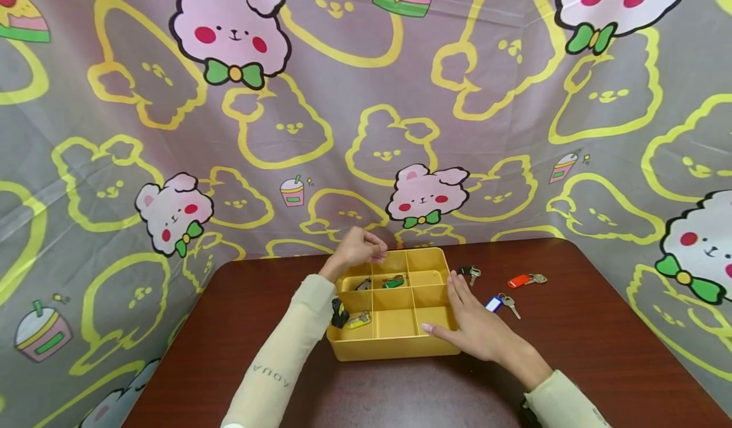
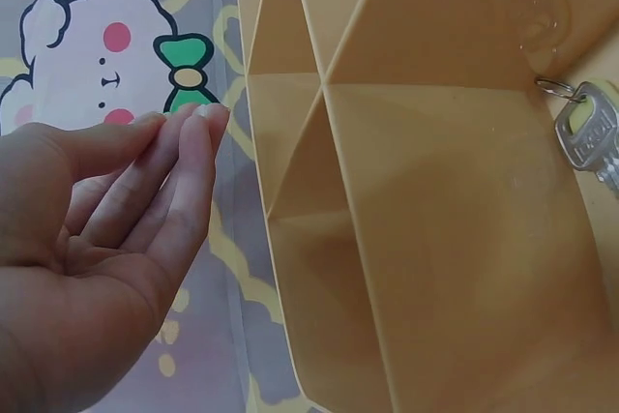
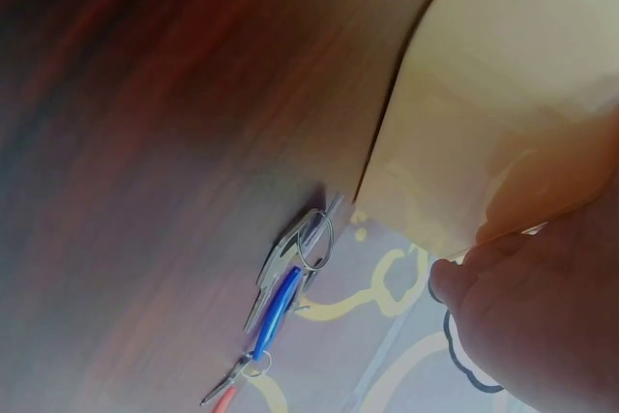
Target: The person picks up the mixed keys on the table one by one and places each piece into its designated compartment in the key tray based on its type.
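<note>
Smooth yellow plastic organizer (image 1: pixel 394 350) sitting 5 o'clock from left hand (image 1: pixel 357 249) (kinda loosely bending, gripping zilch), 9 o'clock from right hand (image 1: pixel 479 327) (resting flat alongside).

Box (image 1: pixel 394 350) on table (image 1: pixel 246 326), curtain (image 1: pixel 343 98) behind; keys (image 1: pixel 360 319) in box, other keys (image 1: pixel 494 303) to right.

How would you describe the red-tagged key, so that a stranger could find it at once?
On the brown table, look right of the yellow divided box. There, the red-tagged key lies farthest from the box, beyond the blue-tagged key; only its tag is red.
</note>
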`<move>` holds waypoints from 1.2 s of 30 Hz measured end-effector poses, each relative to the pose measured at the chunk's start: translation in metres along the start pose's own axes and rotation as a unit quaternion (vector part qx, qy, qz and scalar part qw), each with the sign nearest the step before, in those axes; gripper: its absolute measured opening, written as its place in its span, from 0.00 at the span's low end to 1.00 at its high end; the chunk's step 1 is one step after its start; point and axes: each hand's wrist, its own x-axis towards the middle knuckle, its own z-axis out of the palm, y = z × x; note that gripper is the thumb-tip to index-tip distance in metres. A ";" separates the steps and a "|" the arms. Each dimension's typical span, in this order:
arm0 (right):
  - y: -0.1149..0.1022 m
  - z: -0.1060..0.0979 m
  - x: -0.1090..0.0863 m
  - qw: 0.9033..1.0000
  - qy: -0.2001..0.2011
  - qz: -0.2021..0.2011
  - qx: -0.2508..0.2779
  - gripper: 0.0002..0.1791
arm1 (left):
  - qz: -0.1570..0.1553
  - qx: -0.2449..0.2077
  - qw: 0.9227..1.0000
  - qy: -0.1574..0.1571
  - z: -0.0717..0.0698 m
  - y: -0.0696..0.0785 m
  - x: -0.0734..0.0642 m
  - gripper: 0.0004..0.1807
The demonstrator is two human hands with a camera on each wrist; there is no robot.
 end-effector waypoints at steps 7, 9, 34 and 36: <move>0.000 0.000 -0.001 1.000 0.000 0.000 0.002 0.67 | 0.008 0.000 1.000 -0.006 -0.002 0.003 -0.004 0.09; 0.000 0.000 -0.001 1.000 0.001 -0.002 0.002 0.67 | 0.009 0.002 1.000 -0.005 -0.003 0.005 -0.007 0.09; 0.002 0.001 0.001 1.000 -0.008 0.003 0.003 0.68 | 0.053 0.066 0.996 -0.012 -0.013 0.012 -0.028 0.10; 0.002 0.001 0.001 1.000 -0.008 0.003 0.005 0.68 | 0.060 0.073 0.995 -0.012 -0.014 0.011 -0.030 0.11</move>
